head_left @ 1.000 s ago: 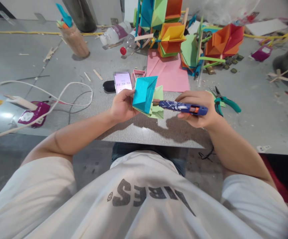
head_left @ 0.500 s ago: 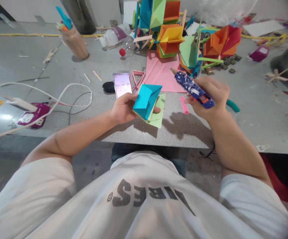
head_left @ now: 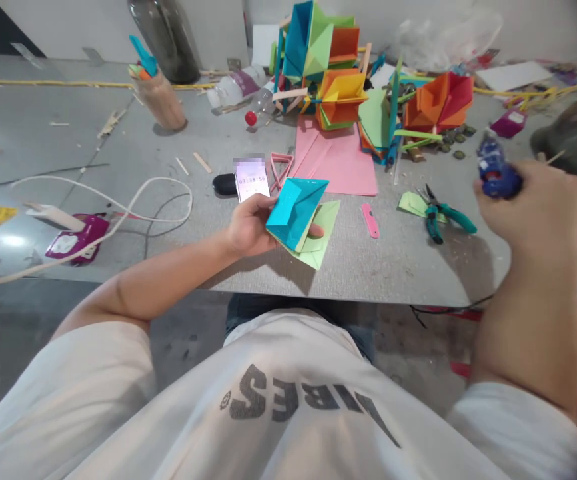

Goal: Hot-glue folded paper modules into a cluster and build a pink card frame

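Note:
Folded blue and green paper (head_left: pixel 296 210) is pinched in my left hand (head_left: pixel 252 227), thumb on the blue face and a fingertip showing between the layers. My right hand (head_left: pixel 543 207) is closed round a dark blue glue gun (head_left: pixel 497 170) at the right side of the table. Between the hands lie a pink strip-shaped tool (head_left: pixel 370 221) and teal-handled pliers (head_left: pixel 441 215), whose jaws are over a small green paper piece (head_left: pixel 412 204). A phone (head_left: pixel 252 180) showing a timer lies just behind my left hand.
Colourful folded-paper structures (head_left: pixel 341 93) stand at the back middle, behind pink sheets (head_left: pixel 351 163). Plastic bottles (head_left: pixel 236 87) and a brown cup (head_left: pixel 161 103) are at the back left. A white cable (head_left: pixel 156 180) loops across the left; a dark jar (head_left: pixel 571 133) stands far right.
My right hand has moved right with the glue gun, away from the paper, uncovering the pliers and green piece. My left hand still holds the paper in nearly the same place.

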Available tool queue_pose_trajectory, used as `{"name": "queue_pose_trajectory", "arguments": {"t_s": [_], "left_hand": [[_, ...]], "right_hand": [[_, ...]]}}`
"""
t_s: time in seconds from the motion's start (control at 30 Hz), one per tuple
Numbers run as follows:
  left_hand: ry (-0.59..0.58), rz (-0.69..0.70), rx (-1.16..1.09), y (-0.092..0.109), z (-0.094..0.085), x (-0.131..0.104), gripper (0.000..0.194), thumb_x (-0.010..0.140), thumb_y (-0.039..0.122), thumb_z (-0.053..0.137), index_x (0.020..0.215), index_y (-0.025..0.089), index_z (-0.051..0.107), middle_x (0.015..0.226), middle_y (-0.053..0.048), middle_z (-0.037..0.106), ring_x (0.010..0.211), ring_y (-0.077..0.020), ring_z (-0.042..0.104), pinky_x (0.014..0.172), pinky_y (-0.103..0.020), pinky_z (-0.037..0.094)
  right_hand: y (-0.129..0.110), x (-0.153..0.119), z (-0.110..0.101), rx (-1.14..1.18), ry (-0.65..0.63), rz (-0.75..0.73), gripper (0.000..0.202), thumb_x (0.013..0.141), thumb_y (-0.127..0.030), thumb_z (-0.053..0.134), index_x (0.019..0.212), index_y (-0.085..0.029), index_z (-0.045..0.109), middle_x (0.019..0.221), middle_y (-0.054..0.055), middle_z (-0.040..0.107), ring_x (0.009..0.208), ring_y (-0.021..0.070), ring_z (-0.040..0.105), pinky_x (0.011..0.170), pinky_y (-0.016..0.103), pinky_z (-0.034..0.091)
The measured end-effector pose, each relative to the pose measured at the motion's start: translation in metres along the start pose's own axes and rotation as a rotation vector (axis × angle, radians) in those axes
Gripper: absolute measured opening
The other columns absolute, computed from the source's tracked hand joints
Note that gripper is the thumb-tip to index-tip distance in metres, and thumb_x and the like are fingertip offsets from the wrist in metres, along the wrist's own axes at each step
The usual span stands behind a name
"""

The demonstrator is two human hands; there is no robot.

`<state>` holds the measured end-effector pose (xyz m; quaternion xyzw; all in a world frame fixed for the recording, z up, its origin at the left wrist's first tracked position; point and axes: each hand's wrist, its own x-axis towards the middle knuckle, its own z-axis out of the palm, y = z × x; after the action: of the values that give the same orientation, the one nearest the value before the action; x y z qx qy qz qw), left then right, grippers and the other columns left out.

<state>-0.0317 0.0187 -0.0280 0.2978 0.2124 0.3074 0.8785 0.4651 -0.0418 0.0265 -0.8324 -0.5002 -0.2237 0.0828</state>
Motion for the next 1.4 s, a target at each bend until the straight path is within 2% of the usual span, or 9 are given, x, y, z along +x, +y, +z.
{"name": "queue_pose_trajectory", "arguments": {"t_s": [0.23,0.4,0.53,0.6,0.7,0.87,1.0,1.17,1.4], "left_hand": [[-0.093,0.016,0.081,-0.007,0.0,0.003,0.067,0.096,0.054,0.065,0.139,0.007,0.085,0.114,-0.024,0.094,0.123,-0.0493,0.091,0.108,-0.062,0.072],[-0.113,0.071,0.057,-0.008,0.0,0.004,0.064,0.094,0.053,0.067,0.137,0.009,0.087,0.123,-0.022,0.094,0.119,-0.0468,0.093,0.107,-0.058,0.073],[-0.1,0.062,0.02,-0.008,0.0,0.004,0.06,0.093,0.049,0.069,0.136,0.01,0.086,0.122,-0.021,0.094,0.118,-0.0474,0.093,0.109,-0.06,0.072],[-0.089,0.055,0.006,-0.008,-0.001,0.004,0.062,0.094,0.048,0.067,0.139,0.01,0.084,0.121,-0.02,0.094,0.121,-0.048,0.092,0.111,-0.061,0.071],[-0.081,0.044,0.015,-0.006,-0.001,0.004,0.064,0.096,0.049,0.064,0.144,0.01,0.082,0.119,-0.021,0.094,0.123,-0.0478,0.091,0.11,-0.062,0.07],[-0.048,0.087,-0.007,-0.001,0.003,0.001,0.064,0.098,0.045,0.064,0.147,0.008,0.08,0.122,-0.022,0.094,0.121,-0.0459,0.092,0.114,-0.061,0.069],[-0.04,0.117,-0.029,0.003,0.005,-0.002,0.062,0.096,0.045,0.068,0.145,0.008,0.08,0.124,-0.024,0.094,0.124,-0.0481,0.091,0.108,-0.059,0.071],[0.102,0.193,-0.012,0.004,0.005,0.001,0.055,0.098,0.049,0.068,0.137,0.013,0.084,0.124,-0.021,0.095,0.123,-0.0468,0.092,0.103,-0.06,0.075],[0.168,0.169,-0.062,0.002,0.007,0.009,0.066,0.097,0.045,0.061,0.149,0.01,0.08,0.127,-0.022,0.094,0.132,-0.047,0.09,0.113,-0.065,0.074]], "right_hand": [[0.084,-0.029,0.031,-0.19,-0.425,0.163,0.074,0.089,-0.025,0.092,0.16,-0.009,0.081,0.138,0.042,0.085,0.119,0.0467,0.083,0.087,0.058,0.041],[0.09,-0.039,0.02,-0.164,-0.548,0.103,0.086,0.09,-0.024,0.083,0.173,-0.011,0.07,0.152,0.04,0.082,0.13,0.0487,0.082,0.096,0.058,0.051],[0.032,-0.05,-0.022,-0.096,-0.326,-0.098,0.053,0.103,-0.037,0.069,0.15,-0.015,0.083,0.156,0.041,0.077,0.139,0.0554,0.076,0.106,0.068,0.054],[-0.02,-0.06,-0.044,0.301,-0.209,-0.253,0.048,0.109,-0.043,0.066,0.152,-0.024,0.079,0.146,0.028,0.086,0.133,0.045,0.081,0.112,0.064,0.059],[-0.108,-0.077,-0.066,0.999,-0.444,-0.317,0.054,0.105,-0.057,0.078,0.15,-0.028,0.069,0.115,0.013,0.089,0.094,0.0304,0.086,0.091,0.051,0.067],[-0.2,-0.08,-0.064,1.391,-0.82,-0.334,0.089,0.083,-0.06,0.103,0.153,-0.036,0.053,0.103,0.001,0.081,0.079,0.025,0.08,0.07,0.042,0.063],[-0.215,-0.067,-0.039,1.55,-0.851,-0.275,0.08,0.079,-0.05,0.107,0.131,-0.035,0.048,0.086,-0.008,0.074,0.072,0.019,0.072,0.065,0.034,0.058],[-0.213,-0.07,-0.002,1.681,-0.659,-0.204,0.079,0.081,-0.048,0.105,0.115,-0.036,0.034,0.089,-0.012,0.071,0.062,0.0136,0.066,0.059,0.031,0.059],[-0.226,-0.09,0.012,1.619,-0.592,-0.273,0.045,0.091,-0.046,0.098,0.101,-0.031,0.057,0.09,-0.004,0.07,0.07,0.0165,0.069,0.064,0.036,0.062]]}}
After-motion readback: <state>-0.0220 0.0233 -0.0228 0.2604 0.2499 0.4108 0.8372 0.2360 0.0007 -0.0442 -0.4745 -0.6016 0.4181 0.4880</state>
